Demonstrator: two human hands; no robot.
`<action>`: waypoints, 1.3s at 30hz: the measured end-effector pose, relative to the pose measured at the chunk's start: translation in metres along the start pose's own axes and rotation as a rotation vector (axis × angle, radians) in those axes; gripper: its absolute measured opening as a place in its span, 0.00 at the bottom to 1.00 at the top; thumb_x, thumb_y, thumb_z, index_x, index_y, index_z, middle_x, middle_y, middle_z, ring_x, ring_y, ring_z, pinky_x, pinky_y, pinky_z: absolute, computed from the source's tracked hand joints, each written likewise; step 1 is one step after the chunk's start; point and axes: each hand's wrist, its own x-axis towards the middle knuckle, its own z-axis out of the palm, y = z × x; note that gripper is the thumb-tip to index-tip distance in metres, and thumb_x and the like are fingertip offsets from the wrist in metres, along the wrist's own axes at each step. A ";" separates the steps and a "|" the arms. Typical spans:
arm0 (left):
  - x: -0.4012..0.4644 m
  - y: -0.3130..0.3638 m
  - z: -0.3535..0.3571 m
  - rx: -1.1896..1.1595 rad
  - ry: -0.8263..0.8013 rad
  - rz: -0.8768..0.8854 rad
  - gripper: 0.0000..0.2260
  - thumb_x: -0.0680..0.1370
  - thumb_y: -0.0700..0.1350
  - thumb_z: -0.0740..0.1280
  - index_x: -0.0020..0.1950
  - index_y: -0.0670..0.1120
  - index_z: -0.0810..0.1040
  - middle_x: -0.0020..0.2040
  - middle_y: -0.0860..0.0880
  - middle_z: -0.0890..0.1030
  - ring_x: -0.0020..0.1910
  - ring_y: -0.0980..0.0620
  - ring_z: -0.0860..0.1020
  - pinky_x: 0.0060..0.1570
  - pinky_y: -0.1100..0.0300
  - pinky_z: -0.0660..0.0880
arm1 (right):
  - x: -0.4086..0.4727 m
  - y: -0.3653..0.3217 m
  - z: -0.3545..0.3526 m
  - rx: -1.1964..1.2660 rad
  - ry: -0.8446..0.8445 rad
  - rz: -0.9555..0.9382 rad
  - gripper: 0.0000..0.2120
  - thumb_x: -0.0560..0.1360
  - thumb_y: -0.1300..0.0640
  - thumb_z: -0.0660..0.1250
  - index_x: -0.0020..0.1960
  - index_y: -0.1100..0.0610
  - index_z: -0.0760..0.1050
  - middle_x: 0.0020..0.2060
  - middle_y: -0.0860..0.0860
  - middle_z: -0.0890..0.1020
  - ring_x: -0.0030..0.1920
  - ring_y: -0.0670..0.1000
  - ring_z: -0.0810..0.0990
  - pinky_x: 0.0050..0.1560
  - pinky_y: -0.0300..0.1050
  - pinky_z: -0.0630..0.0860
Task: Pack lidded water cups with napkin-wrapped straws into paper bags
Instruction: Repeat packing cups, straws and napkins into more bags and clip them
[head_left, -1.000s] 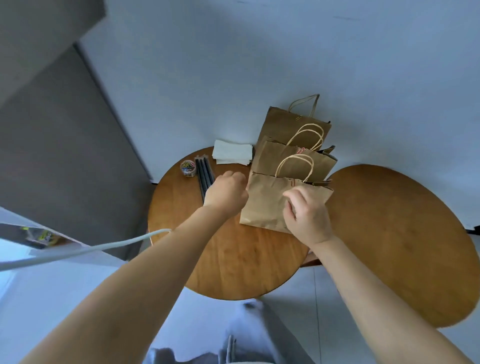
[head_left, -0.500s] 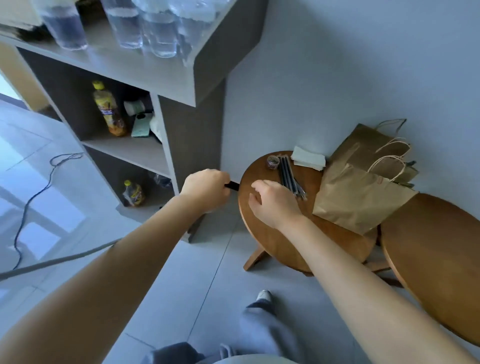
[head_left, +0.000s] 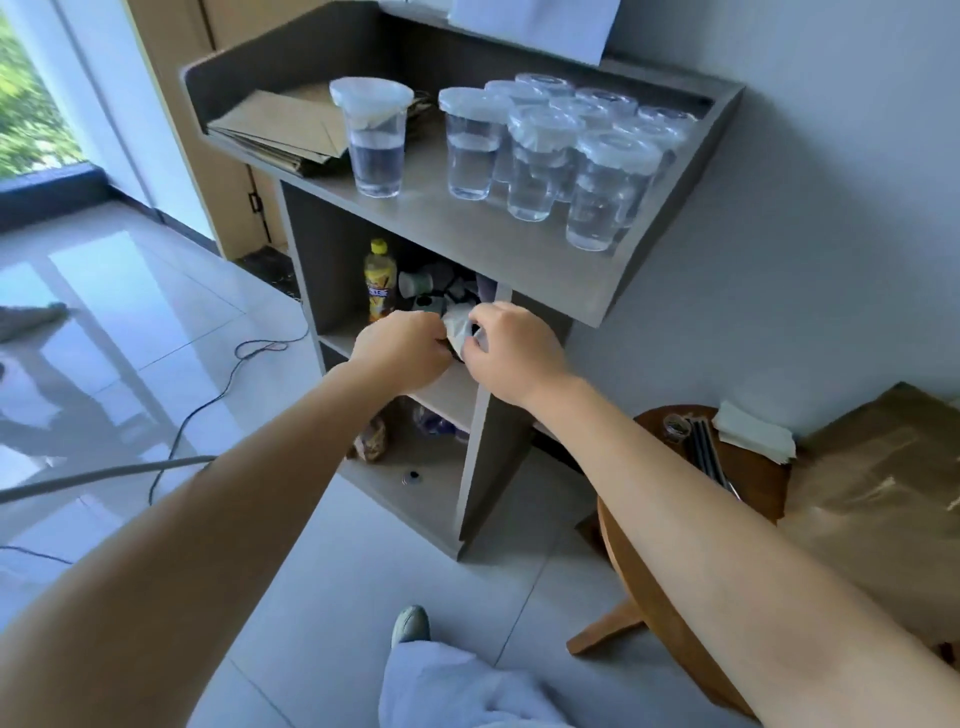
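A: What are the two hands busy with?

B: They meet in front of the grey shelf unit (head_left: 519, 249), just under its top board. The left hand (head_left: 402, 356) has its fingers curled inward round something dark, probably a straw, though too little shows to be sure. The right hand (head_left: 511, 351) pinches a bit of white napkin (head_left: 460, 325) between thumb and fingers, right against the left hand.

A: Why hold it like that?

B: I judge it is the wrapping step: one hand steadies the straw while the other folds the napkin round it. Working in the air, close to the chest, leaves both thumbs free to roll the paper.

A: And the cups?

B: The lidded water cups (head_left: 545, 150) stand in a tight cluster on top of the shelf unit, with one cup (head_left: 374, 135) apart to the left of them, perhaps the next to go. A flat stack of brown paper (head_left: 280, 127) lies further left on the same board.

A: The bags?

B: To the right of the shelf unit, low down, a round wooden desk (head_left: 670, 571) carries spare dark straws (head_left: 704, 449), folded napkins (head_left: 753, 434) and a small jar (head_left: 674, 427). The paper bags (head_left: 872, 493) lie against its far side. None looks packed yet.
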 end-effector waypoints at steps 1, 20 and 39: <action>0.015 -0.008 -0.007 0.003 0.009 -0.001 0.12 0.77 0.49 0.62 0.58 0.47 0.78 0.53 0.48 0.81 0.51 0.45 0.78 0.51 0.53 0.77 | 0.019 -0.004 0.006 0.005 0.002 -0.002 0.12 0.76 0.59 0.60 0.55 0.65 0.76 0.49 0.60 0.78 0.49 0.60 0.76 0.42 0.46 0.70; 0.235 -0.173 -0.101 -0.094 0.348 0.135 0.16 0.74 0.51 0.68 0.59 0.45 0.74 0.58 0.44 0.73 0.58 0.43 0.70 0.55 0.50 0.68 | 0.248 -0.079 0.095 0.078 -0.012 0.113 0.07 0.75 0.59 0.62 0.49 0.61 0.76 0.41 0.54 0.77 0.40 0.55 0.73 0.39 0.41 0.64; 0.302 -0.222 -0.098 -0.145 0.360 0.587 0.14 0.80 0.50 0.59 0.59 0.49 0.80 0.61 0.49 0.78 0.60 0.42 0.71 0.62 0.48 0.61 | 0.340 -0.136 0.123 0.755 0.421 0.965 0.19 0.80 0.50 0.56 0.35 0.58 0.72 0.29 0.54 0.77 0.29 0.51 0.76 0.32 0.40 0.74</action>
